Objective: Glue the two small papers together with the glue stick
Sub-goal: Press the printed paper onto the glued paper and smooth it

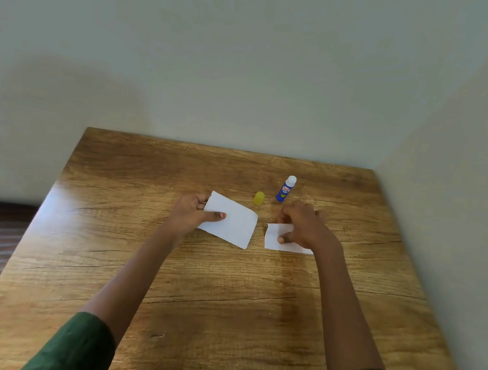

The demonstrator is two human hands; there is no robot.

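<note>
The left hand (193,213) pinched the larger paper (237,221) by its edge while the right hand (303,224), fingers curled, held the smaller paper (274,240) on the worktop (224,303), likely to align them. The glue stick (285,189) stood just behind, its cap (259,198) off.

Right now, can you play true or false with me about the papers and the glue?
1. The left hand holds the bigger paper. True.
2. The glue stick is lying flat. False: it stands upright on the table.
3. The yellow cap is on the glue stick. False: it sits on the table beside it.
4. The right hand grips the smaller paper. True.
5. The two papers are stuck together. False: they are apart.
</note>
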